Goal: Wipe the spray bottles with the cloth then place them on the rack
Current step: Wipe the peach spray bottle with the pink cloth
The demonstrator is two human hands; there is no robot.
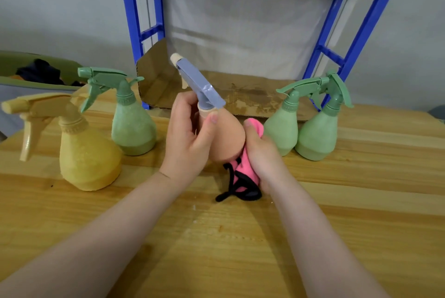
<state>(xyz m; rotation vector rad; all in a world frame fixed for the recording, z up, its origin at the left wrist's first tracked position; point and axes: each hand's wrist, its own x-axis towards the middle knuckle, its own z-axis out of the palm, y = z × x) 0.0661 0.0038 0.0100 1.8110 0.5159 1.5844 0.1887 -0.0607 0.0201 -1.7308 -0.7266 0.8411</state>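
The rack (361,40), a blue-framed unit with a grey shelf, is being cut off by the upper edge of the view, so that what lies on that shelf cannot be made out; a sheet of stained cardboard (216,95) is lying at its foot. At the far left, dark items inside an olive container (36,66) are being shown too indistinctly to be identified. The peach spray bottle (227,138), fitted with a grey-blue trigger head, is being held tilted above the wooden table (337,225), its nozzle pointing up and to the left. Its neck is being gripped by the left hand (190,138), the thumb lying across the collar and the curled fingers being hidden behind the bottle. Its lower right side is being covered by the pink cloth (248,170), which is edged in black and is being pressed against the body by the right hand (262,153); the fingers of that hand are being wrapped round the cloth, with only the thumb tip plainly showing. The base of the bottle is being concealed by cloth and hand. A yellow spray bottle (89,153) and a green spray bottle (133,126) are standing upright on the table to the left, and two more green spray bottles (315,134), touching one another, are standing to the right.
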